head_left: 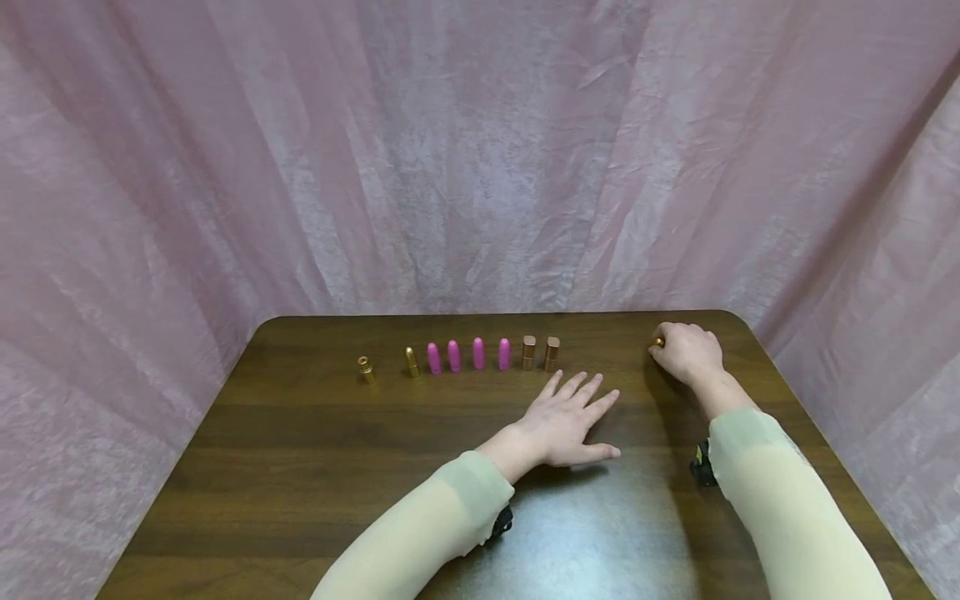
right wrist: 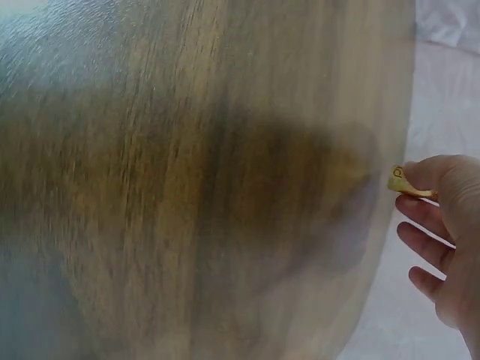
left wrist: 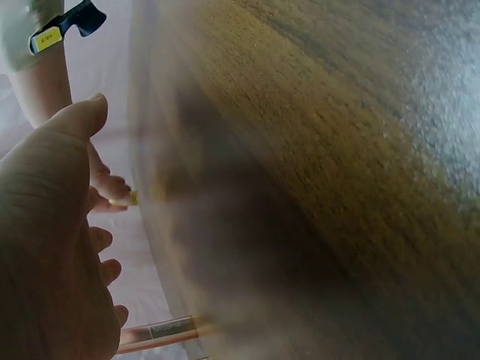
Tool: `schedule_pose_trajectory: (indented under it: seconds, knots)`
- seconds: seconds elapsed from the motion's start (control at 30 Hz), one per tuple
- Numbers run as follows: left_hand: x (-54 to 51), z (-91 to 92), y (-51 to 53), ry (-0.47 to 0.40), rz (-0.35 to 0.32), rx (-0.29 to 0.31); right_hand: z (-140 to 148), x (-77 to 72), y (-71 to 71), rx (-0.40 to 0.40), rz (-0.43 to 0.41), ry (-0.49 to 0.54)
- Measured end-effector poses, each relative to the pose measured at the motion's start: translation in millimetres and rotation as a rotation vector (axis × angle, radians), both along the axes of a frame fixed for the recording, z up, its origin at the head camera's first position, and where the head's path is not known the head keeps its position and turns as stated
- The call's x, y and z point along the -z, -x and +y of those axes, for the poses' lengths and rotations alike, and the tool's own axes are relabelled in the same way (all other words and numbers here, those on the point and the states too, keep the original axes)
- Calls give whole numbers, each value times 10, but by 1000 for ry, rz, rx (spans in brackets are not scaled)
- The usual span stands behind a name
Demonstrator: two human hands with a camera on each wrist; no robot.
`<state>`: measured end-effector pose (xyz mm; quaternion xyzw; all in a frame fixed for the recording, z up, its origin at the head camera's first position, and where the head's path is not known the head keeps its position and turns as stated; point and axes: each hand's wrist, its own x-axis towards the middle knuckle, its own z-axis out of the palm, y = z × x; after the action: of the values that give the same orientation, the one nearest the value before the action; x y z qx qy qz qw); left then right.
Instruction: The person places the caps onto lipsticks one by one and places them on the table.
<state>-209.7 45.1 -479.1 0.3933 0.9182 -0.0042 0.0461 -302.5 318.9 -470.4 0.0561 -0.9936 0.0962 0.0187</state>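
Note:
Near the table's back right corner, my right hand (head_left: pixel 686 352) pinches a small gold lipstick tube (right wrist: pixel 397 180) between thumb and fingers. Only one end of that tube shows, and I cannot tell whether it touches the table. My left hand (head_left: pixel 564 423) is spread over the middle of the table, palm down, fingers straight, holding nothing. Just beyond its fingertips stand two rose-gold square tubes (head_left: pixel 552 353). Left of them, several pink bullet-shaped tubes (head_left: pixel 478 353) stand upright in a row, followed by a gold bullet-shaped tube (head_left: pixel 412 362) and a gold tube with a ringed top (head_left: pixel 365 367).
The dark wooden table (head_left: pixel 300 467) has rounded back corners. Pink velvet curtain (head_left: pixel 465 167) hangs behind it and along both sides. A black wrist strap (head_left: pixel 702 465) shows at the right sleeve.

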Motion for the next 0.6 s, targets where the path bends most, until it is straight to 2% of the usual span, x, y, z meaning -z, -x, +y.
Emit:
schedule_pose_trajectory:
  seconds: [0.13,0.3,0.6]
  knots:
    - [-23,-39,-9,-16,15,9,-60,-59,-41,-38,72,52]
    - [-49,-159,-15,-34,47,28,-185,-146,-150,-85,110,108]
    - [-154,-571,-134,-87,60,59,-392,-187,-415,-183,152,216]
